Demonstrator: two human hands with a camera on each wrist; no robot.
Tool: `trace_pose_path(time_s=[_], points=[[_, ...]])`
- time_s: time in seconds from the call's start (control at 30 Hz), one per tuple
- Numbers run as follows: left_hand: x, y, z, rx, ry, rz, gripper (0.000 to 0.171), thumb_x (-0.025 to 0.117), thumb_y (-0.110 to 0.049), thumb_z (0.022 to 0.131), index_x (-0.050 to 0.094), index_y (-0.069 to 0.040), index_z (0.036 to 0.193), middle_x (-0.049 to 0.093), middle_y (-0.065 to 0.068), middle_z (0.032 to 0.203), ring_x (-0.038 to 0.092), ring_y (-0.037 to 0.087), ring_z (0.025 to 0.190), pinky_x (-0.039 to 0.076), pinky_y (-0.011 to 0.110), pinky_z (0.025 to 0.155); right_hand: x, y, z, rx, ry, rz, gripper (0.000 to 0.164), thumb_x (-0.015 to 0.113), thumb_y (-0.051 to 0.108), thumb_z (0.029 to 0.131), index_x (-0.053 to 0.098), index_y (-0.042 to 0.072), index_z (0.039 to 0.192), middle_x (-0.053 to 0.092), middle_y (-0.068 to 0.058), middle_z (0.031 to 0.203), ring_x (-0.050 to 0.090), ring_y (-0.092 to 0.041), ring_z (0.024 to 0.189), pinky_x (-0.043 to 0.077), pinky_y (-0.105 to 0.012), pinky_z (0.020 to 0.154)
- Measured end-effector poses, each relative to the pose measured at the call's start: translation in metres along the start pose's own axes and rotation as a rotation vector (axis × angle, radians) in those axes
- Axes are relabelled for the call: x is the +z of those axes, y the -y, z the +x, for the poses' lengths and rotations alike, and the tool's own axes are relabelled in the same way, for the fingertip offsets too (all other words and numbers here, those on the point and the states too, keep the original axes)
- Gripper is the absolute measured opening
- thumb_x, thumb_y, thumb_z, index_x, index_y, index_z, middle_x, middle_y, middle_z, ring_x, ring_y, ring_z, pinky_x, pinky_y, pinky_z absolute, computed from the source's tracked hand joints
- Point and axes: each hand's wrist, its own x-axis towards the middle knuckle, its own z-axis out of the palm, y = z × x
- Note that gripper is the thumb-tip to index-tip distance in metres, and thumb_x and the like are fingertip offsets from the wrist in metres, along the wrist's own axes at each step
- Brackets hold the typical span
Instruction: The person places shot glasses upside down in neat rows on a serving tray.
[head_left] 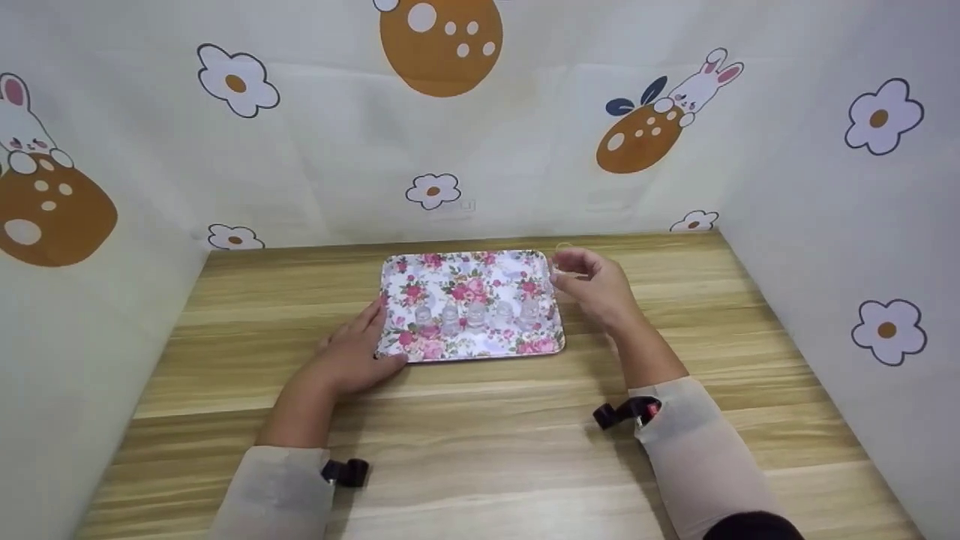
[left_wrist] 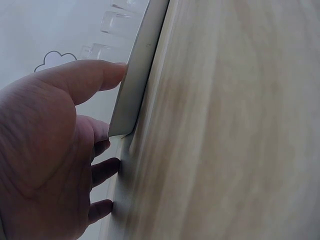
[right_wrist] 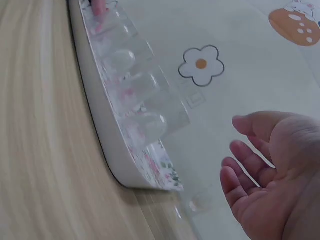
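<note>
A floral tray (head_left: 487, 349) with pink roses on white lies on the table, bearing several small clear cups (head_left: 476, 315) in a row near its front. My left hand (head_left: 352, 356) holds its front-left corner, thumb at the front rim and fingers along the left side. In the left wrist view the thumb (left_wrist: 95, 75) meets the tray's pale side wall (left_wrist: 137, 75). By the back right side is my right hand (head_left: 600, 289), fingers loosely bent. The right wrist view shows that hand (right_wrist: 272, 175) apart from the tray, with a small clear round object (right_wrist: 199, 202) on the table nearby.
The wooden table (head_left: 480, 450) reaches back to a pale cloth wall (head_left: 330, 150) printed with flowers and rabbits. A similar cloth side (head_left: 817, 240) borders the right. Each sleeve carries a black wrist mount (head_left: 349, 472).
</note>
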Motion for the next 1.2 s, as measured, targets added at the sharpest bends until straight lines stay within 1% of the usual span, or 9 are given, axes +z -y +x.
trace_pose_path(time_s=[0.17, 0.3, 0.43, 0.53, 0.7, 0.83, 1.0, 1.2], points=[[-0.001, 0.000, -0.001, 0.001, 0.001, 0.005, 0.102, 0.058, -0.062, 0.101, 0.002, -0.015, 0.173, -0.007, 0.003, 0.184, 0.004, 0.054, 0.165, 0.000, 0.082, 0.126, -0.013, -0.004, 0.012, 0.012, -0.105, 0.008, 0.046, 0.080, 0.012, 0.093, 0.067, -0.001, 0.136, 0.067, -0.022, 0.141, 0.061, -0.031, 0.134, 0.051, -0.036, 0.114], [-0.001, 0.001, -0.002, 0.003, -0.003, 0.003, 0.102, 0.058, -0.061, 0.101, 0.003, -0.015, 0.173, -0.007, 0.004, 0.184, 0.005, 0.055, 0.164, 0.001, 0.082, 0.126, -0.019, -0.009, 0.023, 0.050, -0.143, 0.001, 0.052, 0.080, 0.010, 0.093, 0.063, 0.001, 0.142, 0.065, -0.020, 0.146, 0.058, -0.030, 0.139, 0.047, -0.041, 0.121], [0.000, 0.001, -0.002, 0.000, -0.004, 0.002, 0.103, 0.058, -0.062, 0.101, 0.003, -0.015, 0.173, -0.007, 0.004, 0.184, 0.005, 0.055, 0.164, 0.001, 0.081, 0.127, -0.020, -0.016, 0.034, 0.132, -0.115, -0.038, 0.060, 0.079, 0.014, 0.094, 0.058, 0.006, 0.150, 0.061, -0.015, 0.153, 0.054, -0.030, 0.146, 0.044, -0.042, 0.126], [0.000, 0.001, -0.002, 0.002, -0.003, 0.005, 0.102, 0.058, -0.061, 0.101, 0.003, -0.014, 0.173, -0.006, 0.004, 0.184, 0.005, 0.052, 0.166, 0.001, 0.081, 0.127, -0.019, -0.024, 0.043, 0.167, -0.075, -0.075, 0.064, 0.080, 0.015, 0.095, 0.056, 0.005, 0.153, 0.059, -0.015, 0.155, 0.054, -0.032, 0.146, 0.045, -0.043, 0.125], [-0.002, 0.000, -0.002, 0.011, -0.001, 0.015, 0.100, 0.056, -0.060, 0.102, 0.004, -0.013, 0.174, -0.004, 0.006, 0.184, 0.005, 0.050, 0.167, 0.003, 0.082, 0.127, -0.014, -0.032, 0.052, 0.180, -0.034, -0.151, 0.066, 0.081, 0.011, 0.092, 0.055, 0.000, 0.151, 0.062, -0.021, 0.150, 0.059, -0.036, 0.141, 0.047, -0.043, 0.123], [-0.001, 0.000, -0.002, 0.013, -0.004, 0.012, 0.101, 0.057, -0.060, 0.102, 0.004, -0.014, 0.174, -0.004, 0.006, 0.184, 0.005, 0.050, 0.167, 0.002, 0.081, 0.127, -0.011, -0.036, 0.056, 0.198, -0.032, -0.234, 0.060, 0.082, 0.011, 0.091, 0.059, -0.002, 0.145, 0.067, -0.022, 0.143, 0.062, -0.036, 0.136, 0.049, -0.044, 0.121], [-0.001, 0.000, -0.003, 0.014, -0.007, 0.019, 0.101, 0.057, -0.061, 0.102, 0.003, -0.014, 0.174, -0.004, 0.007, 0.184, 0.005, 0.051, 0.166, 0.002, 0.081, 0.128, -0.009, -0.038, 0.059, 0.208, -0.034, -0.300, 0.053, 0.081, 0.015, 0.092, 0.064, -0.002, 0.140, 0.069, -0.022, 0.138, 0.064, -0.036, 0.131, 0.052, -0.046, 0.116], [-0.002, -0.001, -0.003, 0.005, -0.005, 0.006, 0.101, 0.057, -0.062, 0.101, 0.004, -0.016, 0.174, -0.005, 0.004, 0.184, 0.005, 0.052, 0.166, 0.002, 0.081, 0.128, -0.008, -0.040, 0.058, 0.176, -0.045, -0.383, 0.049, 0.079, 0.023, 0.094, 0.068, 0.002, 0.137, 0.070, -0.021, 0.135, 0.065, -0.035, 0.127, 0.054, -0.047, 0.112]])
